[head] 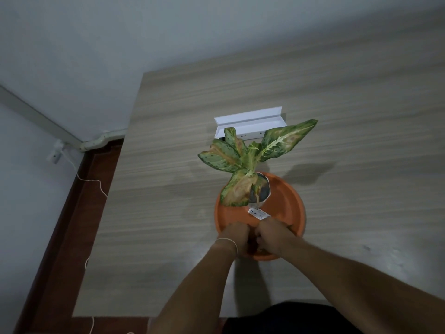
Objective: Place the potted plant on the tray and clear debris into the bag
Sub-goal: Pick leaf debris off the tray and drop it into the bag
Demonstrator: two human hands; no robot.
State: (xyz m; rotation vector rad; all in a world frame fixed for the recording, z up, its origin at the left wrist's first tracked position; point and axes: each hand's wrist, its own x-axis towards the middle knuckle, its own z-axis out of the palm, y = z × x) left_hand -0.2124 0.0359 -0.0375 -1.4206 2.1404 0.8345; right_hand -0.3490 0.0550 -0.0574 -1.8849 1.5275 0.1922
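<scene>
An orange round tray (pixel 292 203) sat on the wood-grain surface (pixel 349 97), just right of the frame's middle. The potted plant (pixel 250 165) stood inside the tray toward its 12 o'clock rim, its white-wrapped pot (pixel 263 189) mostly hidden under spotted green leaves that were yellowing and browning in places. A small white label (pixel 258 214) lay on the tray floor just in front of the pot. Both hands were in the tray's 6 o'clock part, close together and knuckles up. The left hand (pixel 234 233), with a thin band at the wrist, had its grip curled inward, and the right hand (pixel 273 233) was curled likewise; whether either pinched anything could not be told, since the fingertips were hidden. A bit of greenish debris (pixel 290 227) showed beside the right hand. At the plant's 12 o'clock, a white open box (pixel 250 121) lay on the surface.
</scene>
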